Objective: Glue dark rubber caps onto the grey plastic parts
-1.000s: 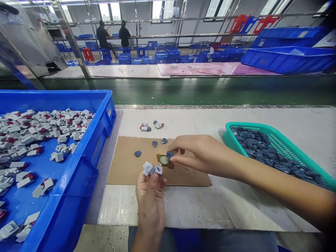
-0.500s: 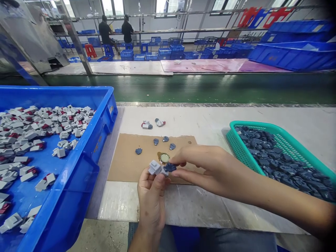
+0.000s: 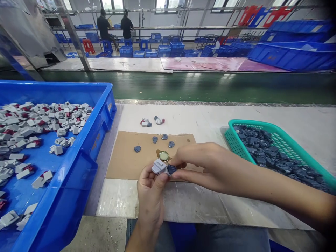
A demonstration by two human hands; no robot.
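Note:
My left hand (image 3: 152, 190) is closed around a light grey blocky plastic part (image 3: 159, 167), held over the front edge of the cardboard sheet (image 3: 120, 164). Between the thumb and fingers of my right hand (image 3: 202, 164) is a small dark blue fist-shaped piece (image 3: 171, 169), which touches the right end of the grey part. Just behind my fingers lies a round bottle-cap-like dish (image 3: 164, 156) with pale contents. Several more dark blue pieces (image 3: 155, 139) rest on the cardboard. Two grey parts with dark pieces (image 3: 146, 122) lie on the table beyond it.
At left stands a large blue bin (image 3: 86, 168) with many grey and dark red parts. A green basket (image 3: 237, 148) of dark blue pieces sits at right. Beyond the table runs a green conveyor belt (image 3: 183, 85). Two people (image 3: 127, 28) are far back among blue crates.
The dark blue piece has turned more upright against the grey part's end, and the grey part has shifted slightly right. The whole view has moved a little.

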